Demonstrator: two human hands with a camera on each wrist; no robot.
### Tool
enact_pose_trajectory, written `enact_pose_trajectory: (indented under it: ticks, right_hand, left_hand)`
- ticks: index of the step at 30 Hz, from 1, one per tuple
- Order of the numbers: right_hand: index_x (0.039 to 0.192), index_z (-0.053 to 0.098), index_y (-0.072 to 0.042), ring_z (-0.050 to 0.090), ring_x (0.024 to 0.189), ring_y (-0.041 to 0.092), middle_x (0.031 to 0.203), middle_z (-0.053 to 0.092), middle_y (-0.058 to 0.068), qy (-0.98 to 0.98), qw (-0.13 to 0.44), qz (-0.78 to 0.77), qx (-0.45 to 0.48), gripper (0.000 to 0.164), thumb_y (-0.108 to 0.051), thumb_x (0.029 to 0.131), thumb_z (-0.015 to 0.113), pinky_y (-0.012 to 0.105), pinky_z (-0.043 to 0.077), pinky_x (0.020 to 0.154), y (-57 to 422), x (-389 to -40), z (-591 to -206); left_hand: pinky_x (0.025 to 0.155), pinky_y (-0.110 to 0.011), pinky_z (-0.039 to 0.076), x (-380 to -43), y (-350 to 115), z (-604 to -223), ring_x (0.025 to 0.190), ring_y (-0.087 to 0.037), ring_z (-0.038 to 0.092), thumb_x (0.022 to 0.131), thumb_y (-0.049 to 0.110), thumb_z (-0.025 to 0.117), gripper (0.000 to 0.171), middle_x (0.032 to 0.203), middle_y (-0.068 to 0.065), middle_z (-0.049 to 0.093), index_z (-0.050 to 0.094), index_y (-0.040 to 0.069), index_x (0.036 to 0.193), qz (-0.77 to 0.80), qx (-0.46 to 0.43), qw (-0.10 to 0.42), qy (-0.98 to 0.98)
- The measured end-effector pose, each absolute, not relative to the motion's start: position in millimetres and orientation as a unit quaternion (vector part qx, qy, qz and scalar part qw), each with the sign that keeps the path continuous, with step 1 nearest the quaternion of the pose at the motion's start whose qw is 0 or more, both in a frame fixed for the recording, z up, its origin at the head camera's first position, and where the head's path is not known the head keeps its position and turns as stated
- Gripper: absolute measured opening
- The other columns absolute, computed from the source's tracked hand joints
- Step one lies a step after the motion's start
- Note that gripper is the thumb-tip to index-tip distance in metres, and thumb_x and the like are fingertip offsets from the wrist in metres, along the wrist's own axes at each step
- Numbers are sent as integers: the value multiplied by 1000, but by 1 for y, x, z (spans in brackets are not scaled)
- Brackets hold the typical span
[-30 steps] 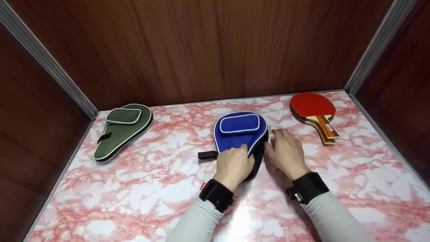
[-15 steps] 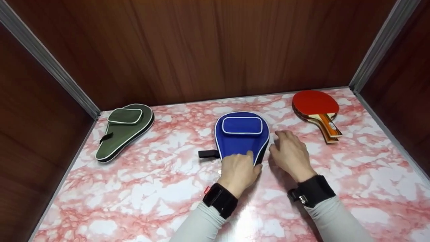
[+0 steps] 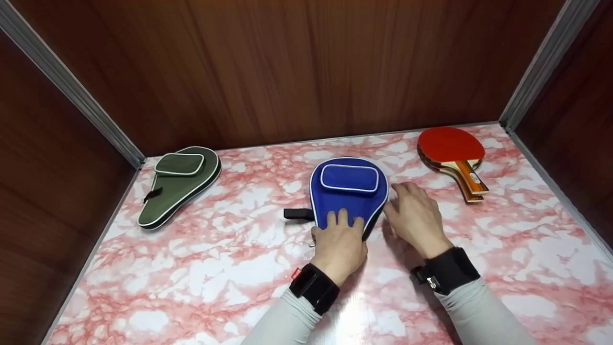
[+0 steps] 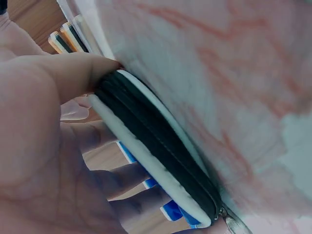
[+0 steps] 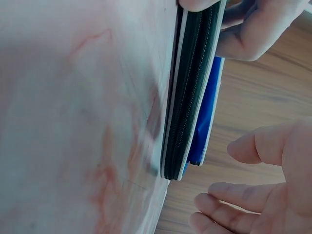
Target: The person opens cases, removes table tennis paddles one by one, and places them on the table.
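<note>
A blue table tennis bat case (image 3: 347,202) with white piping and a front pocket lies in the middle of the table, narrow end toward me. My left hand (image 3: 341,251) holds that narrow end, three fingers spread over the top and the thumb against the right edge. In the left wrist view the black zipped side (image 4: 161,146) runs between thumb and fingers, with a metal zip pull (image 4: 234,225) at its far end. My right hand (image 3: 415,215) stays beside the case's right edge, fingers loosely bent, holding nothing; the right wrist view shows a gap between its fingertips (image 5: 239,148) and the case.
Two table tennis bats, the upper one with a red face (image 3: 450,144), lie stacked at the back right. An olive green bat case (image 3: 178,191) lies at the back left. A black strap (image 3: 298,214) sticks out left of the blue case. Wooden panels (image 3: 306,72) enclose the table.
My left hand's fingers have gone from curled over the narrow end to spread across its top. The blue case lies flatter, less of its black side showing. The right hand has barely moved.
</note>
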State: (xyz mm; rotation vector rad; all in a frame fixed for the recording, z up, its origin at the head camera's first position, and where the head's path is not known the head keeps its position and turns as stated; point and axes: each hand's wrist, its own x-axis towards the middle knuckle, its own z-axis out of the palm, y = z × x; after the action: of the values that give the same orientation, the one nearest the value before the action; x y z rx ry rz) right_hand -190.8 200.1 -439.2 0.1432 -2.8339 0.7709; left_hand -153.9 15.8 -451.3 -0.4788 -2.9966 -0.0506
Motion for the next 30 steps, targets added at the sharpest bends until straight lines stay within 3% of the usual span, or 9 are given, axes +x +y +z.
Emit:
enact_pose_trajectory:
  ticks: [11,17,25,30]
  right_hand:
    - [148,61,8,52,138,52,145,60,30,-959,110,254,60,52,-21,105,65,73,40,110,196,-187,-439]
    - [150,59,8,50,141,51,147,59,30,-959,106,253,67,53,-18,104,61,73,39,111,195,-184,-439]
    - [152,57,9,47,146,53,153,55,33,-962,94,246,71,55,-16,104,60,74,39,112,199,-180,-440]
    - [153,56,8,45,147,53,155,53,33,-962,88,248,65,55,-16,104,61,75,38,113,202,-179,-438]
  left_hand:
    - [88,-67,56,-159,2,-443,134,-38,57,93,33,83,60,145,-15,61,63,16,148,-20,-162,3,-987]
    - [93,-66,56,-169,-17,-438,135,-38,59,97,37,78,57,151,-15,62,67,13,147,-45,-146,-12,-988]
    - [104,-71,50,-204,-62,-438,145,-44,52,103,32,71,56,163,-18,54,63,9,153,-85,-82,-50,-992]
    - [107,-76,46,-218,-88,-441,152,-47,46,105,32,68,57,166,-21,50,61,7,155,-100,-50,-38,-993]
